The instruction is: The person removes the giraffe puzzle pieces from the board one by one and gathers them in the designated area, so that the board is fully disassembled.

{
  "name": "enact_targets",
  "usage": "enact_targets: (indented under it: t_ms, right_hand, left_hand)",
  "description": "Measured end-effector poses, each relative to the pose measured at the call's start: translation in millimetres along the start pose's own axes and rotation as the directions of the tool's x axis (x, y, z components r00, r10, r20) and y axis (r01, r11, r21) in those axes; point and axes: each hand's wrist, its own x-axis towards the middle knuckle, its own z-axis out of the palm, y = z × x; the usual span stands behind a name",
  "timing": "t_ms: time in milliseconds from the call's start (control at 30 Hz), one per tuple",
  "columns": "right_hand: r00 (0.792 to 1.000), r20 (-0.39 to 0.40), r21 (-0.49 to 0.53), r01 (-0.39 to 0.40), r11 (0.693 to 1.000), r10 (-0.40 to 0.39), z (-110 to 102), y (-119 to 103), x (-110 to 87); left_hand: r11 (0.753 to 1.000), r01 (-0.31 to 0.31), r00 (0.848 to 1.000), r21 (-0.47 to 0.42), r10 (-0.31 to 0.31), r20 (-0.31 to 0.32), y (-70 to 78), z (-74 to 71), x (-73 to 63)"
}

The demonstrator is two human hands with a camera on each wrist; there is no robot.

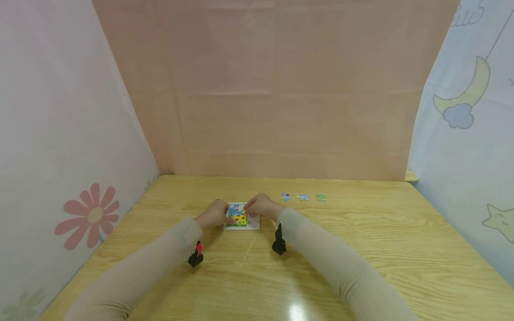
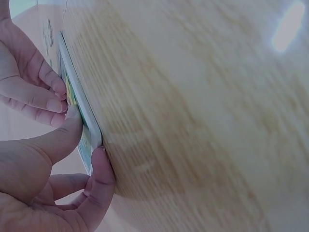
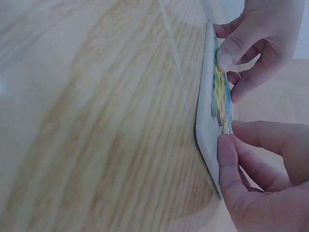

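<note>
A white-framed jigsaw board (image 1: pixel 254 226) lies on the table, partly filled with a yellow spotted figure over blue and green. My left hand (image 1: pixel 214 214) grips its left edge; in the left wrist view, that hand's thumb (image 2: pixel 67 133) presses on top while a finger wraps the near corner. Over the board's right part, my right hand (image 1: pixel 262 206) pinches a jigsaw piece (image 3: pixel 227 129) at the edge of the filled picture, thumb and forefinger close together. The fingers hide most of that piece.
Three loose jigsaw pieces lie in a row to the right of the board: a blue one with a red dot (image 1: pixel 285 196), a light blue one (image 1: pixel 303 197) and a green one (image 1: pixel 321 197). The wooden table (image 1: pixel 361 232) meets a pinkish-brown backdrop (image 1: pixel 273 111) behind.
</note>
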Motion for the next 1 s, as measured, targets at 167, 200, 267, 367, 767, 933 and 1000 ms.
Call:
enact_targets:
  t_ms: [167, 200, 267, 367, 767, 933, 1000]
  right_hand:
    - [1.0, -0.016, 0.022, -0.011, 1.0, 0.011, 1, 1, 3.4]
    - [1.0, -0.02, 0.027, -0.009, 1.0, 0.01, 1, 1, 3.5]
    - [1.0, -0.029, 0.043, -0.008, 0.999, 0.01, 1, 1, 3.9]
    - [0.999, -0.042, 0.073, -0.005, 0.997, 0.008, 3, 2, 4.3]
    - [0.996, -0.086, 0.095, 0.004, 0.995, 0.004, 5, 4, 2.6]
    - [0.991, -0.133, 0.076, 0.009, 0.997, 0.002, 9, 4, 4.5]
    - [0.989, -0.15, 0.054, 0.012, 0.998, -0.004, 11, 5, 6.1]
  left_hand:
    - [1.0, -0.012, 1.0, -0.009, 0.012, 0.005, -0.7, -0.3, 0.9]
    - [1.0, -0.014, 1.0, -0.015, 0.014, 0.006, -0.8, -0.3, 1.1]
    - [1.0, -0.019, 1.0, -0.013, 0.019, 0.006, -1.0, -0.3, 1.4]
    - [1.0, -0.016, 1.0, -0.009, 0.016, 0.008, -0.9, -0.6, 1.0]
    - [1.0, -0.024, 1.0, 0.01, 0.024, 0.015, 0.5, -1.1, -2.2]
    - [0.999, -0.034, 0.999, 0.019, 0.034, 0.015, 1.9, -1.3, -4.8]
    - [0.999, -0.032, 0.999, 0.024, 0.032, 0.016, 3.1, -1.3, -5.7]
